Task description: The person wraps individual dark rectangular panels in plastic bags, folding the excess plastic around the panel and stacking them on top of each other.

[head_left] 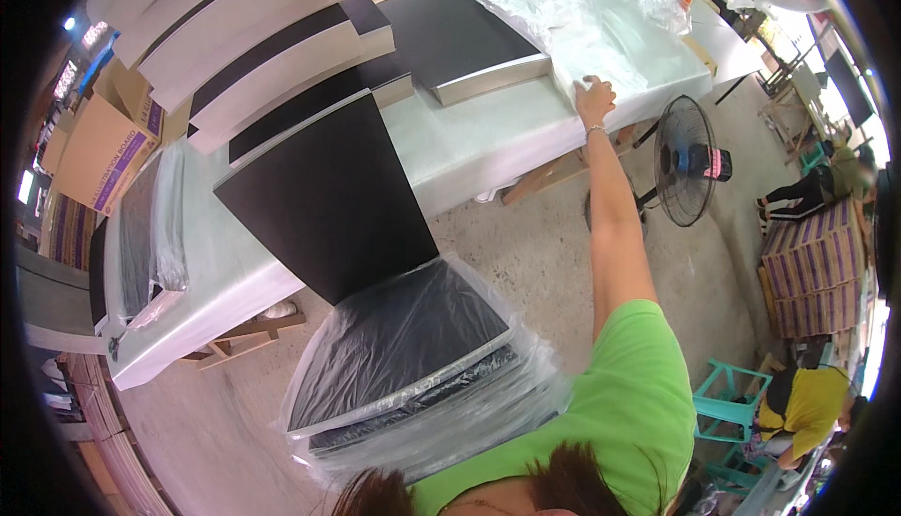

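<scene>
My right hand (595, 101) reaches to the far side of the table, with its fingers bent and pinching the near edge of a clear plastic bag (605, 42) in a loose pile. My left hand is not in view. Close to my body, several black boards in clear plastic wrap (404, 338) form a stack. An unwrapped black board (328, 197) leans from the table's edge down to this stack, the two meeting at its lower end. Left of my right hand lies a low stack of black boards with pale sides (460, 37).
Tall stacks of black-topped boards (272, 56) fill the table's (469, 145) left part. Wrapped boards (150, 234) lie at its left end, near an open carton (108, 140). A standing fan (685, 161) is right of my arm. Other people (812, 408) and green stools (727, 399) are farther right.
</scene>
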`<state>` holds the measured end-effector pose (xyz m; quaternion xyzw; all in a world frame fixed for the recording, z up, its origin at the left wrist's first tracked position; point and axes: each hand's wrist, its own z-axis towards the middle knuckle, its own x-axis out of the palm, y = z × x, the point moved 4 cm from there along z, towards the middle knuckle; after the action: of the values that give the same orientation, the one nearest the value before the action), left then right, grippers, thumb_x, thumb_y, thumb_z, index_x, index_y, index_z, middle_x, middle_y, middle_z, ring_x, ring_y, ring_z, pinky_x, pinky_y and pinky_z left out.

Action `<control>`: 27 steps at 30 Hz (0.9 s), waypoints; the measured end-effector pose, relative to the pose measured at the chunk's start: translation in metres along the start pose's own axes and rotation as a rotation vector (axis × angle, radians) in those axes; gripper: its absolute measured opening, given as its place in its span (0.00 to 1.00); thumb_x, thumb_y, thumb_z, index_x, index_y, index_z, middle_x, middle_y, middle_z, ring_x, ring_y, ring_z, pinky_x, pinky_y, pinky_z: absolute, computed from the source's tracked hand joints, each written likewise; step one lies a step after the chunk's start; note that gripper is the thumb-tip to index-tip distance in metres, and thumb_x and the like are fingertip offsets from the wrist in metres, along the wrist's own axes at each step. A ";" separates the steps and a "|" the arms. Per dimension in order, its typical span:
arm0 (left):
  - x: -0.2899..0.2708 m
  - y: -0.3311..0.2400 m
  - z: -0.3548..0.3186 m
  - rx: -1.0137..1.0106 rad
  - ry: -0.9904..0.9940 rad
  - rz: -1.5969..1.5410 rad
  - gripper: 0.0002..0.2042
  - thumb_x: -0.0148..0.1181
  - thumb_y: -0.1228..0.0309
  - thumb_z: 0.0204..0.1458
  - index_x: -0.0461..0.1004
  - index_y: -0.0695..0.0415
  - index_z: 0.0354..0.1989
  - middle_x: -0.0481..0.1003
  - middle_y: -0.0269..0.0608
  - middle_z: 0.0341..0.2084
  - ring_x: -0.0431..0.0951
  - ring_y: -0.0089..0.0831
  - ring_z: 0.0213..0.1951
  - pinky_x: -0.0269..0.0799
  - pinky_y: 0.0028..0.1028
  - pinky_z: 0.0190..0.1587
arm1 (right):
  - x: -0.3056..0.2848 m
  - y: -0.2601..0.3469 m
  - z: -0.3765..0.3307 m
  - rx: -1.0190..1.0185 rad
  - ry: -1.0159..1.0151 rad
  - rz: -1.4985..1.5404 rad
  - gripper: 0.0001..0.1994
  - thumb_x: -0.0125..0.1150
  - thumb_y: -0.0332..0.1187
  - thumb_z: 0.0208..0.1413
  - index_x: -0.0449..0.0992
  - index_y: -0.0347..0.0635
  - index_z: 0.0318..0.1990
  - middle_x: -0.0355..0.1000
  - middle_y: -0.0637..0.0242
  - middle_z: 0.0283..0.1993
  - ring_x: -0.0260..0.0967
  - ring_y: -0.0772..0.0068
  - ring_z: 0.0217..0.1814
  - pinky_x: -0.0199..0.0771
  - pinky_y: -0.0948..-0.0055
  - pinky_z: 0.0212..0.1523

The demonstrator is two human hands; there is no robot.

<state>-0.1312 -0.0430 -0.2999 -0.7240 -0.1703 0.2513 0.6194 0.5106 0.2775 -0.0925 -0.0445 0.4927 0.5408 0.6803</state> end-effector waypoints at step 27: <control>-0.017 -0.155 0.010 0.180 -0.005 -0.179 0.06 0.53 0.68 0.55 0.70 0.55 0.36 0.65 0.26 0.25 0.61 0.15 0.28 0.59 0.16 0.32 | 0.008 -0.011 0.022 -0.144 -0.009 0.205 0.07 0.57 0.33 0.50 0.74 0.39 0.34 0.70 0.54 0.41 0.65 0.55 0.46 0.64 0.56 0.44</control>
<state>-0.1411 -0.0174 -0.1460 -0.6465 -0.2126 0.2112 0.7016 0.5328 0.2919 -0.0925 -0.0402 0.4513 0.6419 0.6186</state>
